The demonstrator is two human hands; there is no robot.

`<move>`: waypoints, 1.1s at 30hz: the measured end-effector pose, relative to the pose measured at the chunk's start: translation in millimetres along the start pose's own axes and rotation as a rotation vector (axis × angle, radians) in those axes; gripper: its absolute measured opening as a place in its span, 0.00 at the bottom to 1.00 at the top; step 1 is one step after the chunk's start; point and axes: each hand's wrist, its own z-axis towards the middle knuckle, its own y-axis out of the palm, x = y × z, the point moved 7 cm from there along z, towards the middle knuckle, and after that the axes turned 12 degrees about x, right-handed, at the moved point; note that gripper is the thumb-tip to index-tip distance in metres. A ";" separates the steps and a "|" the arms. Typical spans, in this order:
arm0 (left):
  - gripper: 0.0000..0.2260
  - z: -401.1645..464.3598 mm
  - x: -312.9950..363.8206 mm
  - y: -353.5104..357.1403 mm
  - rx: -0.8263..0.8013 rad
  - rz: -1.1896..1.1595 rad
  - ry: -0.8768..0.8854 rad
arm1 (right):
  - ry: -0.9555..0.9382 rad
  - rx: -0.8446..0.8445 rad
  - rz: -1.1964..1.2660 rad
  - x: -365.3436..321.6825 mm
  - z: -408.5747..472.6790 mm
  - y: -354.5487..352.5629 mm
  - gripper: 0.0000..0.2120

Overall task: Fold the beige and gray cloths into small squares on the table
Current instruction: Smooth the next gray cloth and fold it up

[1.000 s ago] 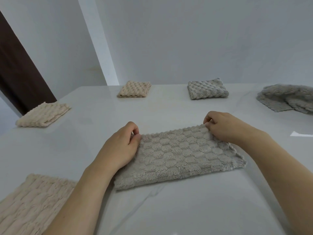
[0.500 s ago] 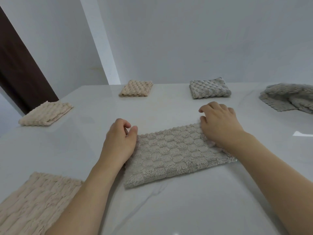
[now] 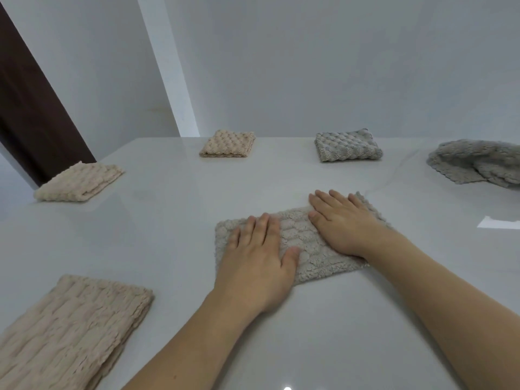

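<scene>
Gray waffle-textured cloth (image 3: 304,243) lies folded into a strip; our left hand (image 3: 257,258) and right hand (image 3: 342,220) press it flat-fingered.

a bare indoor room: plain white walls (image 3: 309,66), glossy white table (image 3: 168,220) (dark door (image 3: 33,108) at left).

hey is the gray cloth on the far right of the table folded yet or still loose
Still loose. The gray cloth at the right edge lies rumpled in an uneven heap, unlike the neat folded gray square beside it.
</scene>
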 end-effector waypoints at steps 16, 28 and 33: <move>0.27 6.0 19.8 4.8 0.008 0.009 -0.022 | -0.074 0.052 0.013 -24.7 -55.4 -10.9 0.26; 0.27 -15.8 -42.4 -13.2 -0.114 0.091 -0.191 | 0.070 0.007 -0.051 30.0 -36.1 -12.9 0.28; 0.26 8.3 3.8 -26.4 0.033 0.051 -0.135 | -0.011 0.205 0.024 1.6 -36.7 -36.4 0.27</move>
